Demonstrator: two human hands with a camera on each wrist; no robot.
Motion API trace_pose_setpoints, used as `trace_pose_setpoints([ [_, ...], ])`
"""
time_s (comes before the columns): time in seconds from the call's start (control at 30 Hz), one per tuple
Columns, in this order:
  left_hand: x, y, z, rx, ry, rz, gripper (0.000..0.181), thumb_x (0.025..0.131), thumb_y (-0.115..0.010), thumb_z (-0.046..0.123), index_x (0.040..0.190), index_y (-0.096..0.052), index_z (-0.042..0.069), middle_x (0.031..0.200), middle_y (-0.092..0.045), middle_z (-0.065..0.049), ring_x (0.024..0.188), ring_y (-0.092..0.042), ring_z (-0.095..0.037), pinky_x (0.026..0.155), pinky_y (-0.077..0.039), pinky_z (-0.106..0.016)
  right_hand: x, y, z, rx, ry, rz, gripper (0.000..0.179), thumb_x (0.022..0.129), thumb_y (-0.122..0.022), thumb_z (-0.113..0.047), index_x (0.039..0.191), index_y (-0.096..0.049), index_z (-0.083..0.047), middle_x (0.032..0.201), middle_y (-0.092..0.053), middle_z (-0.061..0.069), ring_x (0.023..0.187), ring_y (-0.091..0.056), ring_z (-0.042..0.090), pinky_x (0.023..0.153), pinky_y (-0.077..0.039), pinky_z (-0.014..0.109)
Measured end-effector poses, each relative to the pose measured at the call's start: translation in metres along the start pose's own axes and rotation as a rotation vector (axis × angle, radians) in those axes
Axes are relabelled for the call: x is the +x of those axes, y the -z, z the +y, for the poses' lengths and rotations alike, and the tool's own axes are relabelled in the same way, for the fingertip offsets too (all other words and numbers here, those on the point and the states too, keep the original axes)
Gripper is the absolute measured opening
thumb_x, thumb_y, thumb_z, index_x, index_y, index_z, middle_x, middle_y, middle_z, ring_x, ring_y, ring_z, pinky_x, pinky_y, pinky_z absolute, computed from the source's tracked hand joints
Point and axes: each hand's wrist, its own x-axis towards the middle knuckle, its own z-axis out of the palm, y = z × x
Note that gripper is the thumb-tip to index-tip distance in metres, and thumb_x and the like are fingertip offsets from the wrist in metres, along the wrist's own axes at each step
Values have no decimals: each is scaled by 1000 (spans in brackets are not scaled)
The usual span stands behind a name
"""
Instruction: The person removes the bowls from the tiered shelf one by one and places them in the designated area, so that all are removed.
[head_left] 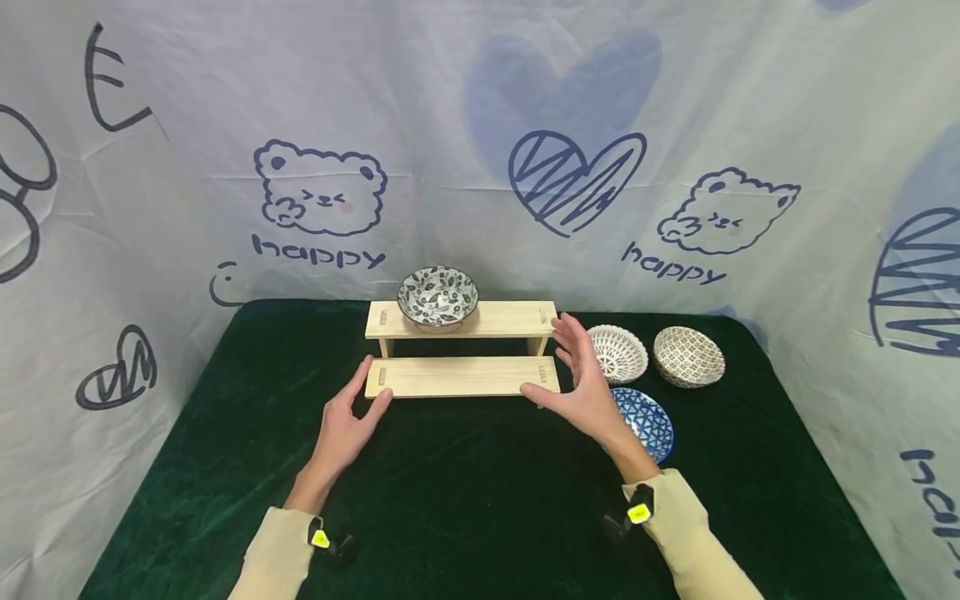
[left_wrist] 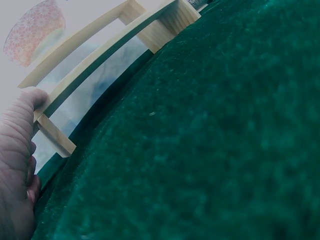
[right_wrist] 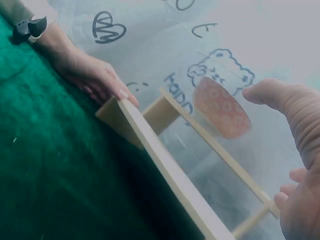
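Observation:
A two-step wooden shelf stands on the dark green cloth, with a lower front board point(head_left: 457, 377) and a higher back board point(head_left: 510, 319). A bowl point(head_left: 438, 297), black-and-white floral inside, sits on the back board toward the left; its outside looks pinkish red in the right wrist view. My left hand point(head_left: 347, 427) grips the left end of the front board, thumb point(left_wrist: 35, 96) at the end of its front edge. My right hand point(head_left: 583, 392) is spread at the shelf's right end, its thumb over the front board in the head view. Whether it touches is unclear.
Right of the shelf lie a white patterned dish point(head_left: 618, 354), a brown-and-white patterned bowl point(head_left: 689, 357) and a blue-and-white dish point(head_left: 649, 425), partly behind my right hand and wrist. A printed white curtain point(head_left: 442, 100) hangs close behind the shelf and along both sides.

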Motion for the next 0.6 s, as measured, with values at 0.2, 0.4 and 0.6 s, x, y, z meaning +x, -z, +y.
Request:
trace_pose_setpoints([
  [0.2, 0, -1, -2, 7, 5, -3, 73, 103, -67, 37, 163, -36, 10, 167, -36, -6, 154, -35, -31, 124, -28, -57, 27, -21, -2, 39, 14, -41, 107, 83, -84, -3, 166, -18, -12, 169, -28, 16, 155, -29, 34, 127, -24, 55],
  [0.4, 0, -1, -1, -2, -11, 4, 72, 103, -68, 35, 162, -37, 8, 167, -37, -6, 153, -36, -31, 124, -29, -56, 47, -38, -7, 43, -16, -75, 107, 83, -87, -9, 166, -20, -17, 169, -31, 8, 157, -29, 29, 128, -25, 47],
  [0.6, 0, -1, -1, -3, -5, 2, 73, 103, -68, 37, 163, -37, 9, 167, -36, -6, 154, -36, -30, 124, -29, -56, 66, -53, -12, 64, -37, -115, 110, 84, -88, -21, 167, -16, -17, 169, -30, 4, 157, -29, 27, 127, -27, 44],
])
